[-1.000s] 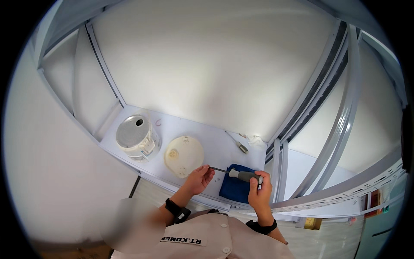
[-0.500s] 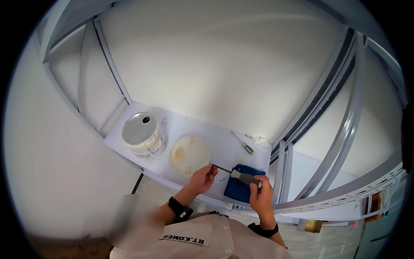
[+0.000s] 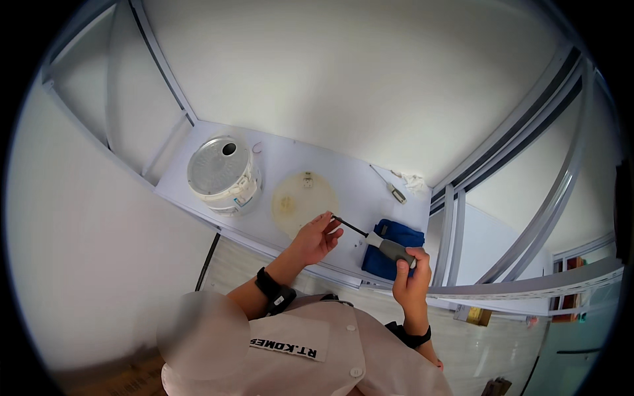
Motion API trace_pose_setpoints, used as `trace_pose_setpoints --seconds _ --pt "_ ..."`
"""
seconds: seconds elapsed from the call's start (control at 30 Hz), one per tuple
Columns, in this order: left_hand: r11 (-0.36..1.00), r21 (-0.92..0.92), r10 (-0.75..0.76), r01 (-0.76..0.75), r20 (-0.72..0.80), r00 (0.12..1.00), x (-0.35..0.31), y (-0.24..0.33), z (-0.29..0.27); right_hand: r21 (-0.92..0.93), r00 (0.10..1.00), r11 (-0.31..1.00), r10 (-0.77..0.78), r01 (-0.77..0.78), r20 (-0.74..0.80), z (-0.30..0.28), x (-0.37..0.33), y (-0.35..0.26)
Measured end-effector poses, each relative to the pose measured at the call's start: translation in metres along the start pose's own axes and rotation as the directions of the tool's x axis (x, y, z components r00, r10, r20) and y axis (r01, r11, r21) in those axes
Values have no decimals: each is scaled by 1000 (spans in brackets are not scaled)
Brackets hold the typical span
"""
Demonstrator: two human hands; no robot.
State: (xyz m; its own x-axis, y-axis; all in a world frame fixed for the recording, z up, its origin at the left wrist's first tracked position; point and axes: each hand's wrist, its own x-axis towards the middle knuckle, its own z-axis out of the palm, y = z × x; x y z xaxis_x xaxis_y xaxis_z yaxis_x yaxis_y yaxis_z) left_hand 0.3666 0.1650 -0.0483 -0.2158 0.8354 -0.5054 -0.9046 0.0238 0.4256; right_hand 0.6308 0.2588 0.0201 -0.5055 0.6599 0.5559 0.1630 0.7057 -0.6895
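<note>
My right hand grips the thick grey handle of a screwdriver, its dark shaft pointing left. At the shaft's tip, the thumb and forefinger of my left hand are pinched together; whatever small thing sits between them is hidden. Beneath and beyond that hand lies a round, off-white disc with a yellowish stain and a small fitting near its far edge. Below the screwdriver's handle is a dark blue folded cloth or pouch. A few tiny dark parts rest between disc and cloth.
A white bucket with a grey, holed lid stands on the left of the white table. At the far right lie another screwdriver and crumpled white tissue. Metal frame posts rise at the right. A thin pinkish loop lies behind the bucket.
The view has shifted, so the table sits higher in the picture. Both hands still hold the screwdriver's two ends, and the left fingers have spread a little apart below the pinch.
</note>
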Motion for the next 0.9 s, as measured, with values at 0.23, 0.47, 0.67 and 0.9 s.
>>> trace_pose_setpoints --seconds 0.23,0.47,0.67,0.9 --pt "998 65 -17 17 2 1000 -5 50 -23 -57 996 997 -55 51 -66 49 13 -38" --pt "991 124 -42 41 0 999 -12 94 -66 -111 988 986 -131 121 -85 107 23 -80" --pt "964 233 -128 125 0 992 -10 119 -99 -226 970 947 -241 228 -31 146 33 -125" --pt "730 677 -157 -99 306 939 -4 137 -123 -315 940 941 -213 124 -265 165 46 -143"
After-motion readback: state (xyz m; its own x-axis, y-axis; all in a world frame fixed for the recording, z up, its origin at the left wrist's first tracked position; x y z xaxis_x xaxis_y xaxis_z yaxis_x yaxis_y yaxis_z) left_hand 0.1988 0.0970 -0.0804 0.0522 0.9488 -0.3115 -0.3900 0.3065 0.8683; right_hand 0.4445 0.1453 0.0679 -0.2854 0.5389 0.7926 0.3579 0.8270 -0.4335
